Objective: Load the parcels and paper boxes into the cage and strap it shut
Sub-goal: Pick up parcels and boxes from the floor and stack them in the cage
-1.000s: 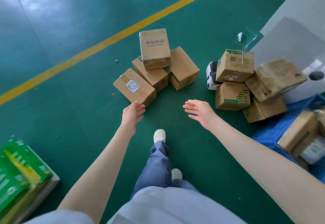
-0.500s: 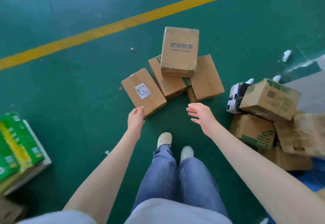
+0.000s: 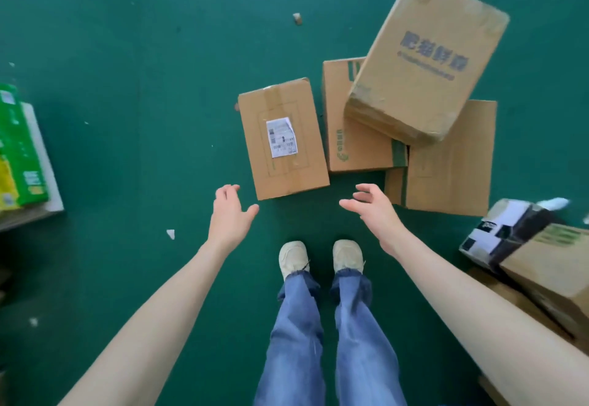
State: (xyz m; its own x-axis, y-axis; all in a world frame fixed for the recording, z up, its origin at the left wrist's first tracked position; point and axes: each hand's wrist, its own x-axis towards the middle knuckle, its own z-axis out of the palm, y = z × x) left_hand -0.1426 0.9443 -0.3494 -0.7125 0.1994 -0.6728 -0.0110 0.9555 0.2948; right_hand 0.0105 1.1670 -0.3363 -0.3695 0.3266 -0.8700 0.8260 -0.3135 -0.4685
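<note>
Centre frame, labelled box (image 3: 283, 138) flat on green floor (image 3: 127, 87), other cartons at right. Left hand (image 3: 230, 211), right hand (image 3: 373, 208) spread wide, empty, flanking near end. Step: pickup for loading. Next: grip both sides, lift. Cage unseen.

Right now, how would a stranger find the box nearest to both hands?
On the green floor, brown cartons lie ahead of the shoes. Take the leftmost carton, lying flat with nothing stacked on it. Only it bears a white shipping label on top.
</note>
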